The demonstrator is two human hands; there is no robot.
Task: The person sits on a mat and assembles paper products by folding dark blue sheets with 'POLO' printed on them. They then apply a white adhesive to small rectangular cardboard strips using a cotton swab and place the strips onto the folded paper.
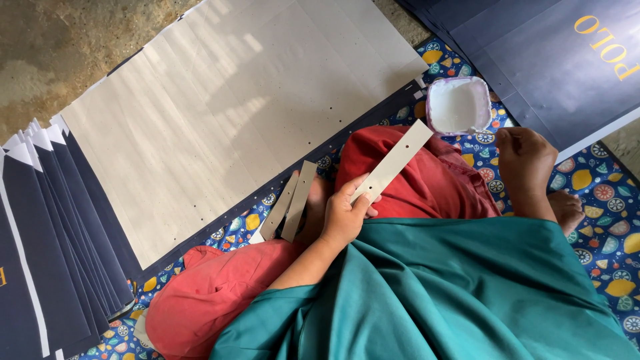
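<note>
Head view, looking straight down at a person seated cross-legged on a patterned mat [603, 200] spread on the floor. At frame centre, the left hand [343, 217] is clenched around the lower end of a grey card strip [393, 162], thumb and fingers pinching it so it slants up toward the upper right. The strip has small punched holes along it and hovers over the red-clad knee, its free tip close to the white tub [459, 105].

That tub sits in the upper right on the mat, filled with what looks like white paste. The right hand [527, 160] hangs just below it, fingers curled in together; I cannot tell whether anything is pinched between them.

For a clean job here, I would judge the strip wants a steady hold low down, leaving most of its face clear, and any paste wants to go on thin and even, away from the holes.

Two more grey strips [291, 202] lie left of centre, leaning on the edge of the big pale sheets [227, 107] fanned across the upper middle. Dark navy sheets [47, 247] stack at the lower left, and more navy sheets [533, 47] fill the upper right corner.
</note>
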